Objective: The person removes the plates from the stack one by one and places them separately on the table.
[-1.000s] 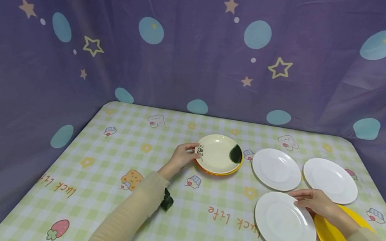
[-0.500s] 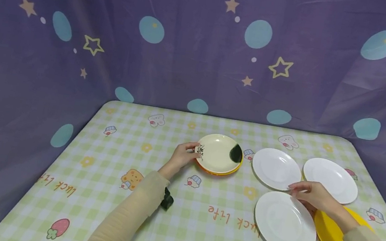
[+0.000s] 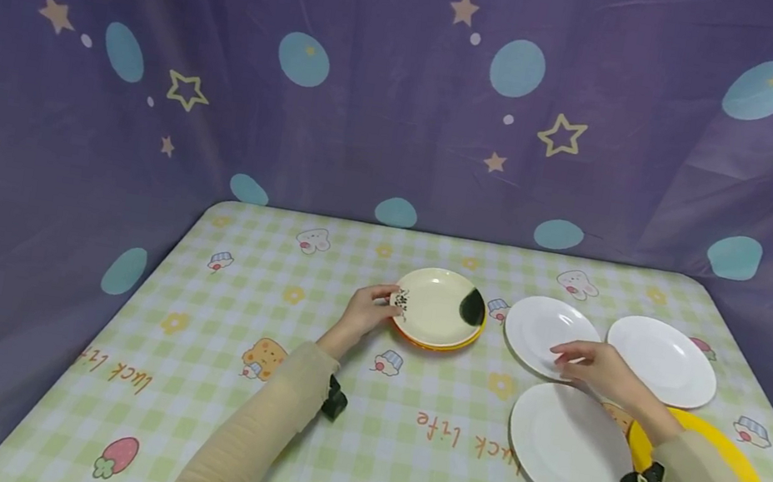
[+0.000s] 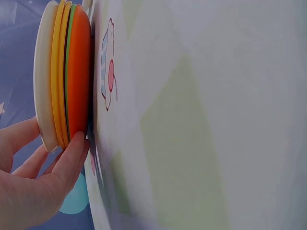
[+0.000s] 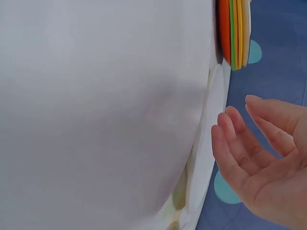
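Note:
My left hand [image 3: 361, 313] grips the left edge of a stack of plates topped by a cream plate [image 3: 436, 310] with a dark green patch. In the left wrist view, the thumb is at the cream rim and fingers lie against the orange plate [image 4: 79, 72] at the bottom. Yellow plates [image 4: 59, 72] and a green rim show between them. My right hand [image 3: 597, 369] hovers, holding nothing, over the front of a white plate [image 3: 543, 329]. Its fingers are loosely bent and apart in the right wrist view. A second white plate [image 3: 569, 451] lies nearer me.
Another white plate [image 3: 662, 360] lies at the back right. A larger yellow plate [image 3: 718, 449] is partly hidden under my right forearm. The table wears a checked cloth [image 3: 216, 408], and a purple curtain [image 3: 372, 138] hangs behind it.
My right hand has moved left and away from me, off the near white plate's edge to above the white plate behind it. The left hand and its stack have stayed put.

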A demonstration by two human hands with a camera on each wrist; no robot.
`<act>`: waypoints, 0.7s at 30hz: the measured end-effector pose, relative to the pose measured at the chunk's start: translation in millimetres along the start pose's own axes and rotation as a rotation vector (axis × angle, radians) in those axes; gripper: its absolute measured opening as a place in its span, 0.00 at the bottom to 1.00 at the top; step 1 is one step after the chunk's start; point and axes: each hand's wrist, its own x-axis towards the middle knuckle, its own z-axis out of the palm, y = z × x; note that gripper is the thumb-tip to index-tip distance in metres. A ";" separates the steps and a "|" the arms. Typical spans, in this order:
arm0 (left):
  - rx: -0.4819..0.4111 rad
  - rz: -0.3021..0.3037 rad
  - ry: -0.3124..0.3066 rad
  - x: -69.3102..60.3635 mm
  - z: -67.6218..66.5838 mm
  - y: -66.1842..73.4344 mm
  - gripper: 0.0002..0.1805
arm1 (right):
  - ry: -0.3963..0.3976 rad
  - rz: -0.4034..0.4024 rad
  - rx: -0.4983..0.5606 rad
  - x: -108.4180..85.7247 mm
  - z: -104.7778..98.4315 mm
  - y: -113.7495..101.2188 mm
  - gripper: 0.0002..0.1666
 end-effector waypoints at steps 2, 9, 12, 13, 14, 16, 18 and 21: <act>-0.001 0.002 -0.001 -0.6 0.1 0.1 0.22 | -0.004 0.000 0.037 4.6 3.0 -2.7 0.18; -0.003 0.002 -0.005 -3.0 -0.8 1.2 0.23 | 0.055 -0.030 0.110 23.3 16.0 -15.6 0.17; -0.004 0.002 -0.008 -2.8 -1.1 1.1 0.23 | 0.067 -0.037 0.130 30.8 20.9 -21.2 0.17; -0.004 0.004 -0.008 -2.6 -1.1 1.0 0.22 | 0.069 -0.035 0.139 33.0 22.3 -22.7 0.17; -0.005 0.005 -0.008 -2.3 -1.1 0.9 0.23 | 0.073 -0.028 0.149 35.3 23.7 -23.8 0.18; -0.001 0.007 -0.007 -2.0 -1.1 0.8 0.23 | 0.081 -0.013 0.178 39.8 26.6 -25.2 0.18; 0.004 0.009 -0.003 -1.3 -1.0 0.4 0.23 | 0.088 0.008 0.220 44.2 29.4 -26.4 0.19; 0.012 0.013 0.001 -0.9 -0.9 0.4 0.23 | 0.085 0.043 0.279 50.3 33.5 -28.0 0.21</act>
